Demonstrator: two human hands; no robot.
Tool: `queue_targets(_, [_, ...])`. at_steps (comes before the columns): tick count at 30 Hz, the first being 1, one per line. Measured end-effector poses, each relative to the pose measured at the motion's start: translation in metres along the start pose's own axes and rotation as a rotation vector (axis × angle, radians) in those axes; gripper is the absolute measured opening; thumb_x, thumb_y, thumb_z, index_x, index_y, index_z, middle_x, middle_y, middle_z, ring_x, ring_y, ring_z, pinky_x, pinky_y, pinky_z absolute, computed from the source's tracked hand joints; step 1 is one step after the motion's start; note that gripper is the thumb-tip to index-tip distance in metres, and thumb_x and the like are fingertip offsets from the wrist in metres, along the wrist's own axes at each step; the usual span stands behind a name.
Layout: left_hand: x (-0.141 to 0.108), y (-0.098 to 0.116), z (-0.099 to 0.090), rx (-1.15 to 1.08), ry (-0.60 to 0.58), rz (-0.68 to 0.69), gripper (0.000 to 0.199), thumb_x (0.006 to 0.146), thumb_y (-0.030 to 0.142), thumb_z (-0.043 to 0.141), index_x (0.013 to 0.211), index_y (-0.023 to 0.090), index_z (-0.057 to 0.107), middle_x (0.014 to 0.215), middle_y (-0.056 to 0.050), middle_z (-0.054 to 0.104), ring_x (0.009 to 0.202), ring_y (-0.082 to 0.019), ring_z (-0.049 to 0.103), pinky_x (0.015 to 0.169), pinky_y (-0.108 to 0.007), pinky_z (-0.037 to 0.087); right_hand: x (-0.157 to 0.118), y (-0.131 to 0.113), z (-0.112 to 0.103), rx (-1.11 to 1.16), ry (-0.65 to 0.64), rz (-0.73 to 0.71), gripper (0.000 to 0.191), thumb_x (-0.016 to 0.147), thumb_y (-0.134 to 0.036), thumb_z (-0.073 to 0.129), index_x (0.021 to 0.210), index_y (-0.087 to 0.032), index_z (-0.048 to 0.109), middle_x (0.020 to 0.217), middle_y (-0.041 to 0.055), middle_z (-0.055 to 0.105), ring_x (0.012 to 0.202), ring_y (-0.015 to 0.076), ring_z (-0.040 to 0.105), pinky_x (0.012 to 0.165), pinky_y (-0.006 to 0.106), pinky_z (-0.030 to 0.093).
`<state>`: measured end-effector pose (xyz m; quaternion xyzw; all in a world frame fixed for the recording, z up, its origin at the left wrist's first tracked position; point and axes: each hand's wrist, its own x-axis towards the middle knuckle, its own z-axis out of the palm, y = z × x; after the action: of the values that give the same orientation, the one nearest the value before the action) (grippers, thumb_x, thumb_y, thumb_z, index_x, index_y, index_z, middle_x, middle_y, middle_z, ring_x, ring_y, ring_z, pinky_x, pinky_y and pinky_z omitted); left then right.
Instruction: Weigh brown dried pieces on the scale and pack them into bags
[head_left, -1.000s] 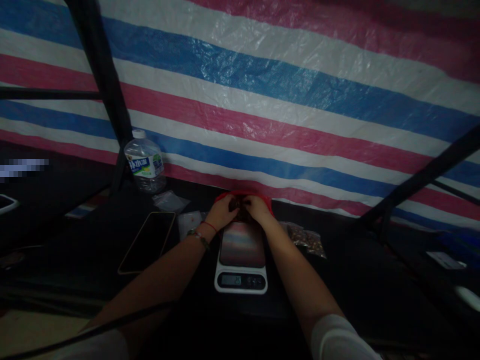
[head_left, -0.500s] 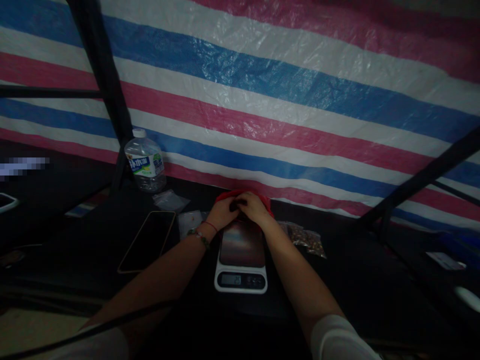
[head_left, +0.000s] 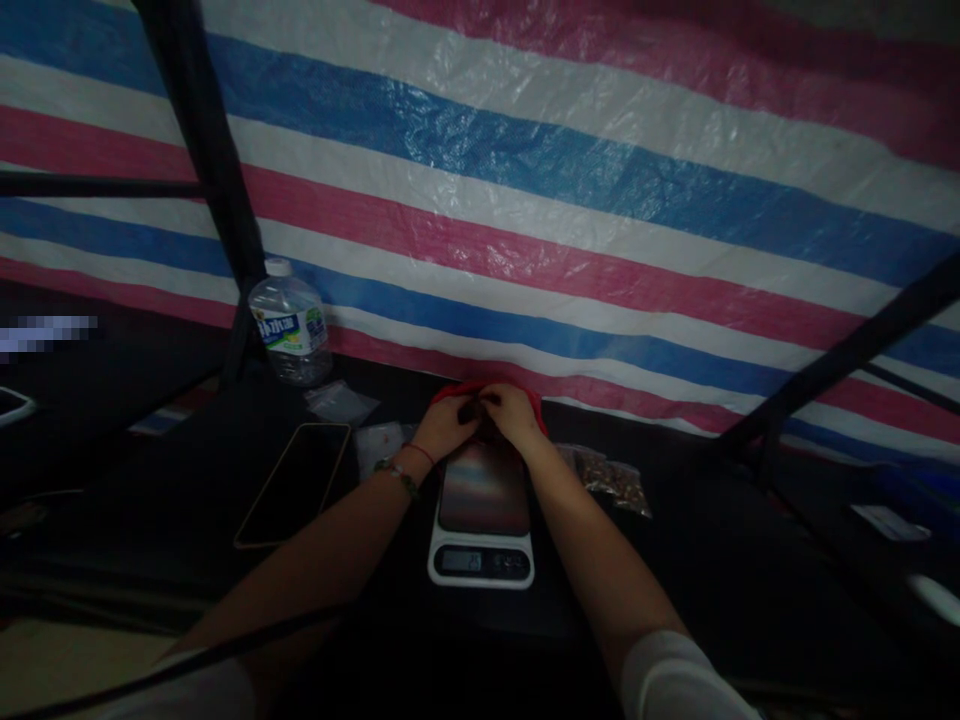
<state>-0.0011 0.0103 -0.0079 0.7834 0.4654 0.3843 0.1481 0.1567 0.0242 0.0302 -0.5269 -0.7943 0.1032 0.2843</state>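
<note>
My left hand (head_left: 448, 424) and my right hand (head_left: 513, 412) meet at the far end of a white kitchen scale (head_left: 480, 572). Fingers on both are curled inward, and dark shadow covers what lies between them. A red plastic bag (head_left: 459, 389) shows behind and around the hands, close to both. The scale's metal plate (head_left: 484, 495) is bare toward me, and its small display is lit. Right of my right wrist lie small clear packets (head_left: 626, 487) of brownish bits. Beside my left wrist lies a clear plastic packet (head_left: 377, 447).
A phone (head_left: 294, 485) lies left of my left forearm. Behind it stand a clear plastic bottle (head_left: 291, 325) and a flat clear bag (head_left: 341, 402). The black table backs onto a striped sheet (head_left: 525, 270). Dark frame poles (head_left: 202, 140) rise at both sides.
My fingers shift slightly over the red bag, the right ones drawing a little apart from the left. Scale, phone and packets stay put.
</note>
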Motion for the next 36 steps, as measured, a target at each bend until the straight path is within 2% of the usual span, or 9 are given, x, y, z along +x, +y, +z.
queue_targets(3, [-0.001, -0.001, 0.000, -0.023, 0.048, 0.027, 0.045, 0.076, 0.023, 0.058, 0.121, 0.018, 0.059, 0.115, -0.008, 0.066, 0.107, -0.022, 0.061, 0.097, -0.036, 0.047, 0.000, 0.002, 0.000, -0.082, -0.068, 0.065, 0.029, 0.084, -0.009, 0.050, 0.104, -0.016, 0.071, 0.108, 0.0085, 0.070, 0.103, 0.0190, 0.063, 0.095, 0.028, 0.043])
queue_targets(6, [-0.002, -0.001, 0.000, -0.009, 0.045, 0.036, 0.042, 0.077, 0.023, 0.057, 0.118, 0.017, 0.060, 0.113, -0.008, 0.067, 0.106, -0.023, 0.061, 0.097, -0.037, 0.047, 0.001, 0.004, 0.000, -0.117, -0.141, 0.130, 0.034, 0.087, -0.008, 0.043, 0.109, -0.015, 0.069, 0.113, 0.0096, 0.069, 0.109, 0.0183, 0.061, 0.098, 0.026, 0.041])
queue_targets(12, [0.000, -0.002, 0.000, 0.069, 0.007, 0.031, 0.041, 0.077, 0.025, 0.057, 0.117, 0.017, 0.061, 0.114, -0.009, 0.066, 0.106, -0.025, 0.061, 0.098, -0.039, 0.046, 0.001, 0.009, 0.000, -0.117, -0.176, 0.215, 0.038, 0.088, -0.008, 0.039, 0.113, -0.016, 0.066, 0.118, 0.0089, 0.066, 0.113, 0.0172, 0.059, 0.100, 0.026, 0.040])
queue_targets(16, [0.000, -0.005, 0.002, 0.110, 0.012, 0.038, 0.035, 0.078, 0.028, 0.057, 0.110, 0.015, 0.064, 0.111, -0.011, 0.067, 0.106, -0.026, 0.060, 0.098, -0.040, 0.046, -0.001, 0.010, 0.001, -0.075, -0.173, 0.204, 0.038, 0.089, -0.009, 0.039, 0.119, -0.014, 0.062, 0.124, 0.0097, 0.063, 0.116, 0.0171, 0.057, 0.100, 0.026, 0.040])
queue_targets(19, [0.001, -0.003, -0.001, 0.111, 0.044, 0.034, 0.042, 0.077, 0.028, 0.058, 0.117, 0.014, 0.060, 0.117, -0.012, 0.065, 0.112, -0.026, 0.058, 0.102, -0.040, 0.044, -0.001, 0.010, 0.001, -0.047, -0.154, 0.193, 0.041, 0.089, -0.008, 0.038, 0.122, -0.014, 0.060, 0.126, 0.0095, 0.062, 0.118, 0.0164, 0.055, 0.101, 0.026, 0.039])
queue_targets(23, [0.003, 0.009, -0.014, 0.046, -0.037, 0.065, 0.057, 0.073, 0.024, 0.060, 0.129, 0.018, 0.052, 0.123, -0.010, 0.062, 0.115, -0.025, 0.057, 0.103, -0.039, 0.043, -0.001, 0.009, -0.001, -0.024, -0.144, 0.210, 0.040, 0.089, -0.007, 0.037, 0.120, -0.014, 0.061, 0.124, 0.0100, 0.063, 0.114, 0.0164, 0.058, 0.100, 0.026, 0.040])
queue_targets(31, [-0.033, 0.047, -0.032, -0.124, -0.424, 0.094, 0.077, 0.070, 0.023, 0.063, 0.142, 0.020, 0.036, 0.110, -0.007, 0.068, 0.097, -0.020, 0.066, 0.090, -0.033, 0.050, -0.003, 0.006, -0.006, -0.007, -0.233, 0.211, 0.038, 0.085, -0.007, 0.040, 0.110, -0.015, 0.067, 0.110, 0.0092, 0.070, 0.102, 0.0177, 0.064, 0.089, 0.023, 0.045])
queue_targets(34, [-0.044, 0.049, -0.052, -0.199, -0.435, 0.058, 0.082, 0.070, 0.031, 0.067, 0.144, 0.020, 0.032, 0.117, -0.008, 0.065, 0.104, -0.021, 0.063, 0.092, -0.033, 0.050, -0.004, 0.001, -0.009, -0.037, -0.246, 0.223, 0.037, 0.085, -0.008, 0.040, 0.109, -0.016, 0.068, 0.108, 0.0091, 0.070, 0.099, 0.0181, 0.065, 0.087, 0.024, 0.045])
queue_targets(36, [-0.046, 0.042, -0.074, -0.201, -0.358, -0.001, 0.070, 0.076, 0.040, 0.062, 0.139, 0.020, 0.039, 0.121, -0.009, 0.064, 0.107, -0.021, 0.062, 0.092, -0.035, 0.049, -0.004, -0.004, -0.011, -0.065, -0.235, 0.190, 0.036, 0.087, -0.010, 0.040, 0.108, -0.015, 0.068, 0.109, 0.0100, 0.070, 0.100, 0.0185, 0.064, 0.088, 0.025, 0.045])
